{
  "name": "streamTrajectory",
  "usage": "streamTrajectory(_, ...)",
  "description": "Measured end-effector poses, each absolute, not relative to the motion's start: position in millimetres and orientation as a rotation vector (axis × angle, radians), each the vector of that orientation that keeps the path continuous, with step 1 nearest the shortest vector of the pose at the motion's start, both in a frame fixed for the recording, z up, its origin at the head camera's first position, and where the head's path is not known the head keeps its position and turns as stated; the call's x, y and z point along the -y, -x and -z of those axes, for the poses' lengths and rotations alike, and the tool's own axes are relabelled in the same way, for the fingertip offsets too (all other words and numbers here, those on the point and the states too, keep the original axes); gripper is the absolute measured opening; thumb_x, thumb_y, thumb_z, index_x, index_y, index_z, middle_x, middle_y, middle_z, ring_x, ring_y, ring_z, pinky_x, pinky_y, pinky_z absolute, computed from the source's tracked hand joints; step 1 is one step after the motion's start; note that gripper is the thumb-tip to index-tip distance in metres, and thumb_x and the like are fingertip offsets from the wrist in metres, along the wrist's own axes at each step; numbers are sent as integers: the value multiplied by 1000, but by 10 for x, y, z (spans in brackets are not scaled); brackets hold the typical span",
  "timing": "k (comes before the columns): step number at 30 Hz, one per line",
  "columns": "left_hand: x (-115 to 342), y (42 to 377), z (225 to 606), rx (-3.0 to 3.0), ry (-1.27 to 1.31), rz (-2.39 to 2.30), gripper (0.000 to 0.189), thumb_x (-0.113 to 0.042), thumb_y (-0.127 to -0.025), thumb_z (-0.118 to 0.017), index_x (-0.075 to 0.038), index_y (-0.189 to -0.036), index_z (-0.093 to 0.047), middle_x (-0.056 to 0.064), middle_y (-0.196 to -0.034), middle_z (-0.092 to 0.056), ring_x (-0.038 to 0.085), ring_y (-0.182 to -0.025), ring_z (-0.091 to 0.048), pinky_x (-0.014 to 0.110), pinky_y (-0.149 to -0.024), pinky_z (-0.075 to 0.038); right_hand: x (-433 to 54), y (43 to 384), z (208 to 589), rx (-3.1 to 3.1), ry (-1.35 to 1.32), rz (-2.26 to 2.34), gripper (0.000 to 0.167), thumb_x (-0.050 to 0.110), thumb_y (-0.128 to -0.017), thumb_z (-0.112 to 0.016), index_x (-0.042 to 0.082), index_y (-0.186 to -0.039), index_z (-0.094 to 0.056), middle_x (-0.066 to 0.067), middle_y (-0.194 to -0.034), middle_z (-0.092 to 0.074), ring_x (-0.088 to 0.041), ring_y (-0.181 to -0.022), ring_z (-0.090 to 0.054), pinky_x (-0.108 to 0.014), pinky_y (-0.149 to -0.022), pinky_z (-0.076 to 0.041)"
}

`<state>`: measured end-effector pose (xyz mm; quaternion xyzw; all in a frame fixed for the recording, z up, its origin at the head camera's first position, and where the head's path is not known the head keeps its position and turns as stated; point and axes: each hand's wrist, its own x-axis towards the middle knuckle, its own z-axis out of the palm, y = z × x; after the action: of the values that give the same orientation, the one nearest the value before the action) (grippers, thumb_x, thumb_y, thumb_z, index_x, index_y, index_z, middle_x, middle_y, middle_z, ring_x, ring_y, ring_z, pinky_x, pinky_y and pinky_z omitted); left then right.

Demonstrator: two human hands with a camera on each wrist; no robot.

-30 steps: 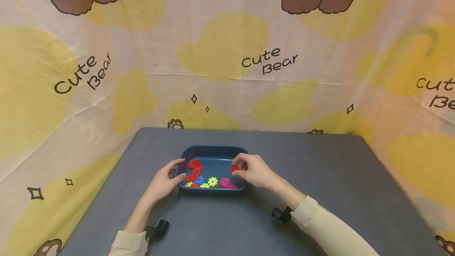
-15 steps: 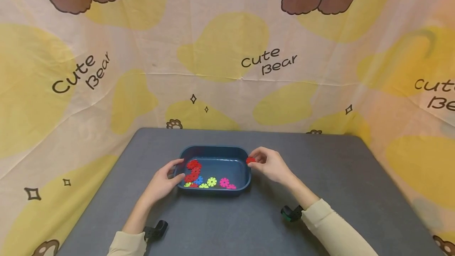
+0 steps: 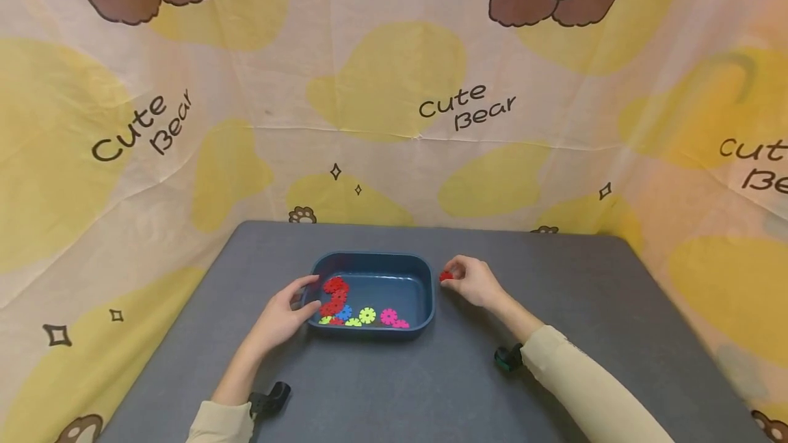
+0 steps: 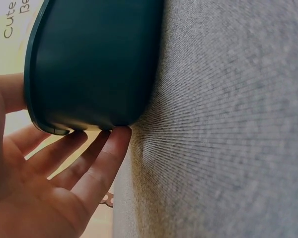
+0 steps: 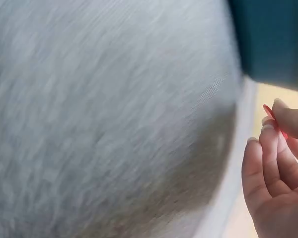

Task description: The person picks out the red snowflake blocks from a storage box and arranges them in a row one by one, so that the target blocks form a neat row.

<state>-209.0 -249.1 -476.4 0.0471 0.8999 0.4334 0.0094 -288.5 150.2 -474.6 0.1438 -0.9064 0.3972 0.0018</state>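
Observation:
My left hand [image 3: 282,312] holds the left end of a dark blue tray [image 3: 377,331]. In the left wrist view the fingers [image 4: 102,171] lie against the tray's outer wall [image 4: 97,64], with the thumb by the rim. Beyond the tray's right end, my right hand [image 3: 479,283] pinches a red notched plastic disc [image 3: 446,276] between thumb and fingertips. The right wrist view shows this disc [image 5: 269,111] edge-on, apart from the tray. Inside the tray, red discs [image 3: 335,296] overlap at the left. A blue disc [image 3: 346,312], yellow discs [image 3: 367,315] and pink discs [image 3: 388,316] lie along the near side.
A grey table [image 3: 394,388] carries the tray near its far middle. Behind and beside it hangs a printed cloth [image 3: 382,87] with yellow patches. Black wrist cameras [image 3: 271,398] sit on both forearms.
My right hand has lifted the red disc out over the tray's right rim and carried it to the right, past the tray. The left hand stays in place.

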Motion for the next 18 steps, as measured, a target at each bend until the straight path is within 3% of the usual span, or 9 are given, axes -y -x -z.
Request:
streamTrajectory(8,2487,2096,4779,-2812,-161,-1352,58,-26,-97,-70,-14,-149,-49,24,-154,-43,53,-131,-48,64,-97,-49,-1609,2990,4864,2955,-468,-1141,23,11,-87,-80,3,-105,-69,0,-76,-64,-15,-65,-58,-30,-59,-49)
streamTrajectory(18,2490,2103,4779,-2803,-141,-1350,58,-27,-96,-70,-15,-149,-48,23,-155,-41,54,-134,-45,64,-99,-48,-1658,3079,4909,3000,-513,-902,24,20,-89,-81,4,-103,-68,-2,-83,-63,-16,-74,-58,-35,-68,-51)
